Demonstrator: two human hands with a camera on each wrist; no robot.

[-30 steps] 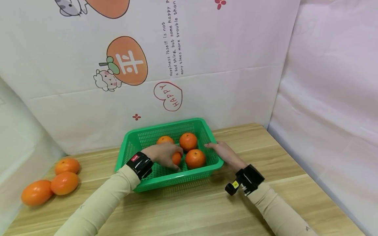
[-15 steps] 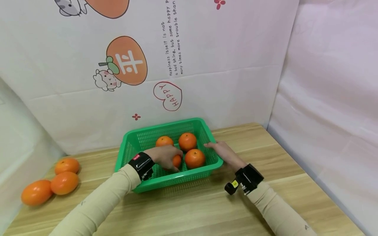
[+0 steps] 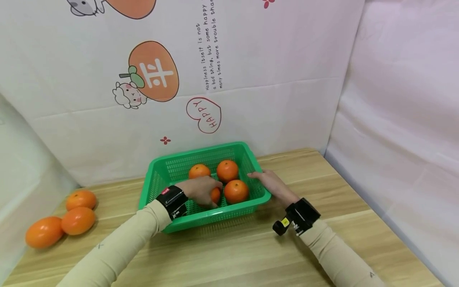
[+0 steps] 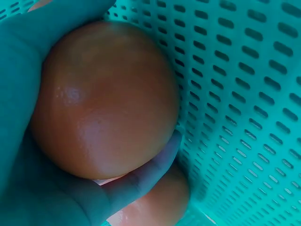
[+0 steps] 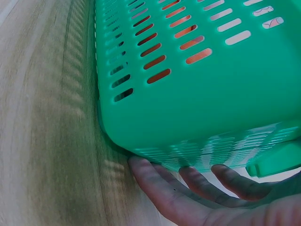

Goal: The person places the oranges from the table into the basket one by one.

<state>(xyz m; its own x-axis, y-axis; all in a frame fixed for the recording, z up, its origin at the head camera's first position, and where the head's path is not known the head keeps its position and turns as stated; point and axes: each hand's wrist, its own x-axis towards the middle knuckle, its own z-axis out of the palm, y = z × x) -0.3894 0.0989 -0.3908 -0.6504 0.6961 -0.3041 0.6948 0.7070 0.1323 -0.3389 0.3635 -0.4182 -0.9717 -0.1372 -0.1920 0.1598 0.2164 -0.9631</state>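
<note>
Inside the green plastic basket (image 3: 215,215), my left hand (image 3: 200,189) holds an orange (image 4: 108,99), thumb and fingers curled around its sides. The left wrist view has this fruit close to the perforated wall, with another orange partly hidden below it. Three more oranges rest in the basket: one at the back (image 3: 199,170), one at the back right (image 3: 227,170) and one at the front right (image 3: 236,191). My right hand (image 3: 274,186) grips the basket's right end, thumb over the rim. In the right wrist view its fingertips (image 5: 139,165) touch the outer wall.
Three oranges lie together on the wooden table (image 3: 229,259) at the left: a rear one (image 3: 81,199), a middle one (image 3: 78,220) and a front one (image 3: 44,232). A printed white cloth (image 3: 269,107) hangs right behind the basket.
Both hands keep their holds and the basket stays in place. The left hand has shifted very slightly around its orange; the head view has tilted a little.
</note>
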